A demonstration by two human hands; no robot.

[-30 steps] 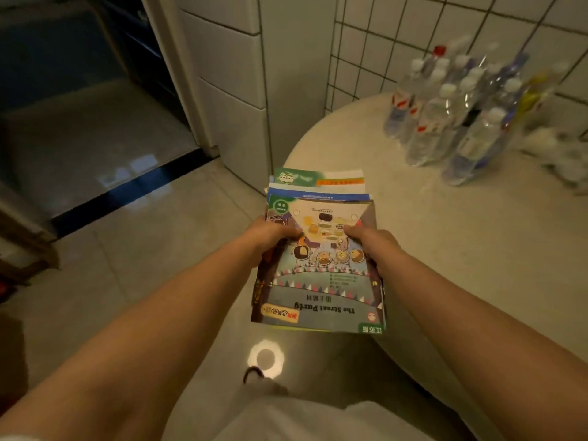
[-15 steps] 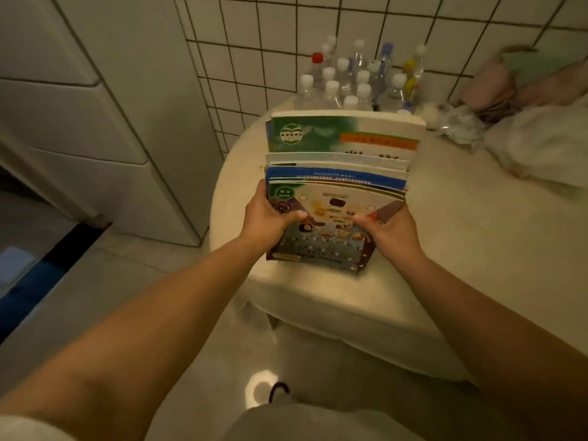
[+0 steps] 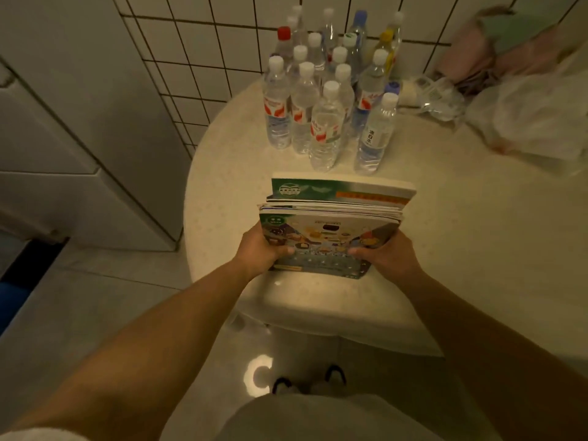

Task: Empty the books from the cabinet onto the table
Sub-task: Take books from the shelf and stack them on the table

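Both hands gripped the stack of books at its near corners: left hand w/ thumb on the top cover, right hand likewise. Stack sat over the table near its front edge; contact w/ surface unclear. Beyond the grip stood water bottles; plastic bags lay far right of it.

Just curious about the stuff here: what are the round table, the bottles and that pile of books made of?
Table: looks like pale speckled stone or composite, smooth, with a thick rounded rim; can't be sure. Bottles: clear thin plastic, see-through, with screw caps. Books: paper with glossy printed soft covers, page edges visible, held by left hand and right hand.
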